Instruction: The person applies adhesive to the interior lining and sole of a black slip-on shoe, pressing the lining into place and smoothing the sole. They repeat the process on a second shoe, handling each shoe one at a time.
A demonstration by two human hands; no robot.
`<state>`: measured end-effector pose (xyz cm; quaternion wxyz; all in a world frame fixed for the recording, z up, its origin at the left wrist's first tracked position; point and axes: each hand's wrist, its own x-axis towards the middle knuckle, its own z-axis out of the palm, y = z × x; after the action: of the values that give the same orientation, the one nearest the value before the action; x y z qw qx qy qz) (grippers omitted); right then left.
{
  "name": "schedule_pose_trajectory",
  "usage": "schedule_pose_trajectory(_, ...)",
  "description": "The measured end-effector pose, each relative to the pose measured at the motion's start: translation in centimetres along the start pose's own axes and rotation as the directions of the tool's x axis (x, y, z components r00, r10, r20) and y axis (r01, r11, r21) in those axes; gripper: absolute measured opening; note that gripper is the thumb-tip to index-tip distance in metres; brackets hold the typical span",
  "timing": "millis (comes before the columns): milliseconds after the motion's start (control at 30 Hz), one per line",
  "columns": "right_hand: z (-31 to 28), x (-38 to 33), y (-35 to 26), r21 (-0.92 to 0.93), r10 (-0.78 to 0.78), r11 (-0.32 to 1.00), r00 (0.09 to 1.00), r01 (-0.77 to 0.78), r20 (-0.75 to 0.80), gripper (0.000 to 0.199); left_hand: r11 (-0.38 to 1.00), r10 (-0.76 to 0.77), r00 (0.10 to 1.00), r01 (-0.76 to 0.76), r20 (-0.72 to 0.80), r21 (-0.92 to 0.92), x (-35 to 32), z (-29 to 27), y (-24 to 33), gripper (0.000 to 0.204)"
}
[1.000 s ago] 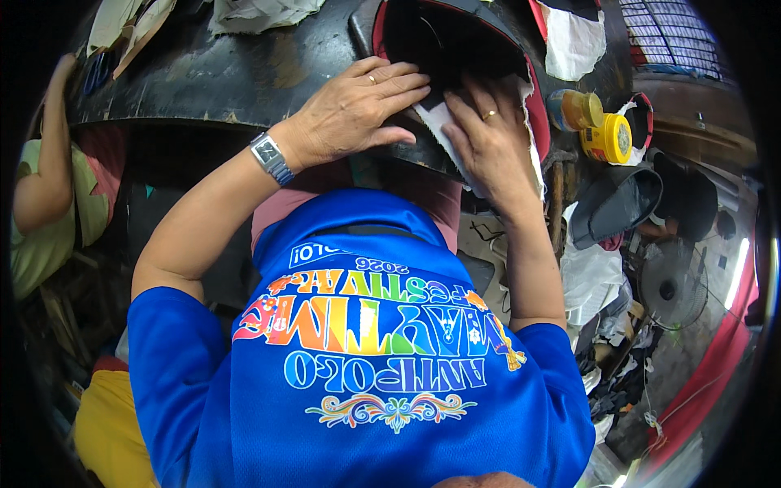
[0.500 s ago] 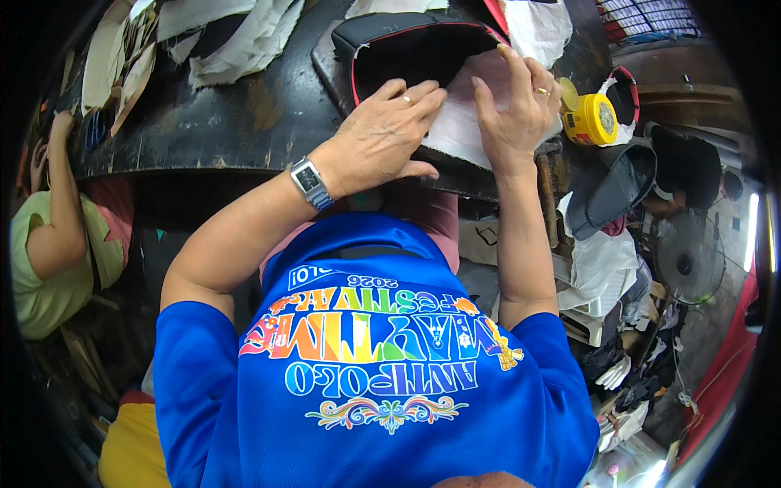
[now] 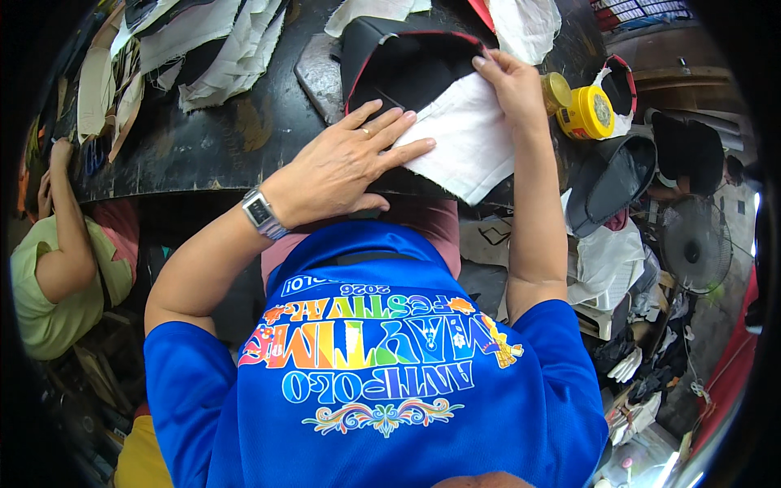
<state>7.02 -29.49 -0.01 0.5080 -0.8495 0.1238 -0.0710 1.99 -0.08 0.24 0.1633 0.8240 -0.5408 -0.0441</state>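
A black piece with a thin red edge (image 3: pixel 370 34) lies on the dark table in front of me, curved round a dark hollow. White cloth (image 3: pixel 468 134) extends from its right side toward me and hangs a little past the table edge. My right hand (image 3: pixel 517 89) pinches the red edge at the far right corner, thumb against fingers, beside the cloth. My left hand (image 3: pixel 338 167), palm down with fingers spread, rests at the near side of the black piece; its fingertips touch the cloth's left edge.
A grey flat slab (image 3: pixel 320 77) lies left of the black piece. White cloth scraps (image 3: pixel 215 77) are heaped at the far left. A yellow jar (image 3: pixel 587 114) stands right of my right hand, near a black stitched piece (image 3: pixel 612 185). Another person's arm (image 3: pixel 65 191) is at the left edge.
My right hand has gone from lying spread on the cloth to pinching the red edge. The cloth now lies flatter and nearer me. My left hand has shifted left and toward me.
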Motion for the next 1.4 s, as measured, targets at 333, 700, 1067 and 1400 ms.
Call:
schedule_pose_trajectory(333, 1.6, -3.0, 1.8, 0.102, -0.128, 0.984, 0.977, 0.147, -0.172, 0.021, 0.92, 0.004, 0.99, -0.058, -0.138, -0.388, 0.1, -3.6, 0.9, 0.066)
schedule_pose_trajectory(700, -0.2, -8.6, 1.1, -0.138, -0.397, 0.917, 0.836, 0.373, -0.379, 0.06, -0.583, -0.08, 0.922, -0.352, -0.379, -0.732, -2.2, -10.4, 12.9, 0.038)
schedule_pose_trajectory(1067, -4.2, -13.1, 3.3, -0.125, -0.27, 0.963, 0.829, 0.239, -0.49, 0.054, -0.597, -0.261, 0.84, -0.528, -0.476, -0.604, -3.5, -9.2, 14.4, 0.032)
schedule_pose_trajectory(1400, -8.6, -14.6, 6.0, -0.813, -0.224, 0.572, 0.933, -0.108, -0.281, 0.054, 0.133, -0.409, 0.626, -0.679, -0.664, -0.722, -0.5, -8.6, 7.0, 0.031)
